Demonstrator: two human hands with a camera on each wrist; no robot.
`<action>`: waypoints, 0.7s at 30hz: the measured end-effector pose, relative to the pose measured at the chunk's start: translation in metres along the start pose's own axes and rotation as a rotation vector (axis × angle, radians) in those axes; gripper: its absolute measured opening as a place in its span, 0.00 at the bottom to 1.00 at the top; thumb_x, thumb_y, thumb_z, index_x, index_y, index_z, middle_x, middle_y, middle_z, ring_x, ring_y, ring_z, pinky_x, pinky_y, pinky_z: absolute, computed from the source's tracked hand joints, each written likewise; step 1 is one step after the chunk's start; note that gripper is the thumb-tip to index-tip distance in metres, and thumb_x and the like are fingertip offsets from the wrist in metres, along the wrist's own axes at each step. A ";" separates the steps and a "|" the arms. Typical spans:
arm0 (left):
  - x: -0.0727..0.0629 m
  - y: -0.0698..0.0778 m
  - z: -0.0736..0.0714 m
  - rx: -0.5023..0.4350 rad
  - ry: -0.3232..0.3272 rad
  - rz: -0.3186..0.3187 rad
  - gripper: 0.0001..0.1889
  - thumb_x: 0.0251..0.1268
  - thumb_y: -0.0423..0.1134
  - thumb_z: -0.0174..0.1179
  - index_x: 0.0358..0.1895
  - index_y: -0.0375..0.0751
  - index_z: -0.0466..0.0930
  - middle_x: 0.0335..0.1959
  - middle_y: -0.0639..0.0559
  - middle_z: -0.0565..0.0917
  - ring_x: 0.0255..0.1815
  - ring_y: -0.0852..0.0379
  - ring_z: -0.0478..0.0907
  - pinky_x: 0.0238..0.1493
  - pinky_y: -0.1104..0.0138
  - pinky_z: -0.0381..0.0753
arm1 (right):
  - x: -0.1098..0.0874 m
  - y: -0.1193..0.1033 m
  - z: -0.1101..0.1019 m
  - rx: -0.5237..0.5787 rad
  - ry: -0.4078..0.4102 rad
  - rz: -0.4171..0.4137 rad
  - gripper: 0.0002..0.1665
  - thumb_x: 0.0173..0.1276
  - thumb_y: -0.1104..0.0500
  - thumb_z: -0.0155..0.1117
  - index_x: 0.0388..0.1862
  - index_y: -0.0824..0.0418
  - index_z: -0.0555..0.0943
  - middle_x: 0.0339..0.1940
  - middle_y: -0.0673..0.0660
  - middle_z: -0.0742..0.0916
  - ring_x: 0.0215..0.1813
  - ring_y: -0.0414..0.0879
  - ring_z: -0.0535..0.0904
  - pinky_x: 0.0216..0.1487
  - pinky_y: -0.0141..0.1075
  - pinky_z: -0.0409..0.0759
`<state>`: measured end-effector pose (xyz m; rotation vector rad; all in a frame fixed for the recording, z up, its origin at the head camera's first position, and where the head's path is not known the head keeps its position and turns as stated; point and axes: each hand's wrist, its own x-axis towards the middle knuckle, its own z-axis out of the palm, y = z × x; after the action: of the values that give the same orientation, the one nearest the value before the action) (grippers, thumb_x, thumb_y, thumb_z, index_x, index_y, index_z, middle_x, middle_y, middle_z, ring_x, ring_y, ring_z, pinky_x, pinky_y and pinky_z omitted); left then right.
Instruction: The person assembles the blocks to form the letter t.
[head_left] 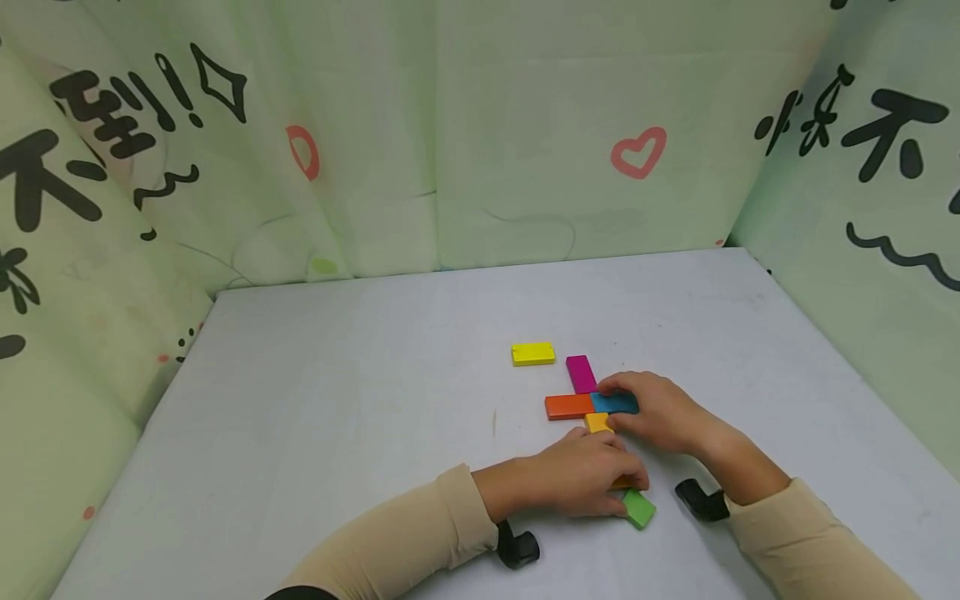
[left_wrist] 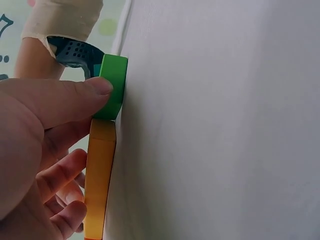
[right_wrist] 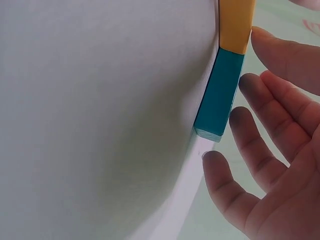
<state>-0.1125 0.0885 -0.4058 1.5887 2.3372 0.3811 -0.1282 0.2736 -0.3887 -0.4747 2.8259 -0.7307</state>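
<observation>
A line of coloured blocks lies on the table. My left hand (head_left: 573,475) is at the near end, with its thumb pressed to the side of the green block (left_wrist: 114,75) and a finger at its far end. Its other fingers lie along the orange-yellow block (left_wrist: 100,175), partly hidden in the head view. My right hand (head_left: 667,412) reaches round the blue block (head_left: 615,403), fingertips at its far edge, thumb at the near side beside the yellow block (right_wrist: 236,25). An orange block (head_left: 568,407) adjoins the blue one; a magenta block (head_left: 581,374) stands off behind them.
A separate yellow block (head_left: 533,354) lies further back on the white table (head_left: 337,417). Black straps (head_left: 517,546) hang beneath the wrists. Pale green printed curtains (head_left: 525,167) surround the table's back and sides.
</observation>
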 end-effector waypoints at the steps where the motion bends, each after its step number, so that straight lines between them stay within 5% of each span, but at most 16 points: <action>1: 0.000 0.000 0.000 0.003 0.002 -0.002 0.17 0.64 0.52 0.68 0.55 0.60 0.82 0.46 0.75 0.79 0.58 0.71 0.66 0.50 0.75 0.59 | 0.000 0.000 0.000 0.000 0.000 0.000 0.27 0.64 0.60 0.72 0.60 0.66 0.79 0.56 0.61 0.84 0.61 0.63 0.75 0.62 0.61 0.70; 21: 0.001 0.003 0.003 0.032 0.020 -0.015 0.17 0.64 0.53 0.68 0.55 0.61 0.82 0.45 0.75 0.79 0.58 0.71 0.67 0.50 0.75 0.59 | -0.001 0.000 0.000 0.008 -0.003 0.000 0.27 0.64 0.60 0.72 0.60 0.67 0.78 0.56 0.61 0.84 0.61 0.63 0.74 0.62 0.61 0.70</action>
<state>-0.1094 0.0901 -0.4072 1.5882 2.3805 0.3599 -0.1278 0.2738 -0.3881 -0.4740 2.8196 -0.7399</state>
